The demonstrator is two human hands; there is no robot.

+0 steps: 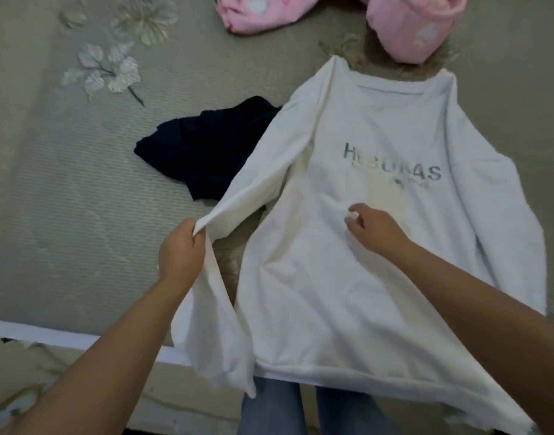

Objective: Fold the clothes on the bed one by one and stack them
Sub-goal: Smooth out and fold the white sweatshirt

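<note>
White printed long-sleeved sweatshirt (pixel 357 271) lies collar-away; left hand (pixel 181 249) grips its sleeve beside the body, right hand (pixel 373 227) pinches its chest.

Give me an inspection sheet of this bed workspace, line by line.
Surface: grey-green ribbed bedspread with embroidered flowers, white edge strip in front.
Job's things: white long-sleeved sweatshirt with grey lettering, spread flat front-up; crumpled dark navy garment beside it, partly under its sleeve; two pink fleecy garments at the far edge, unfolded.
Clutter: nothing seen.
Grips: left hand grips the sweatshirt's sleeve, lifting it; right hand pinches fabric at the chest.
Cables: nothing seen.
Surroundings: the person's blue jeans below the bed edge.
</note>
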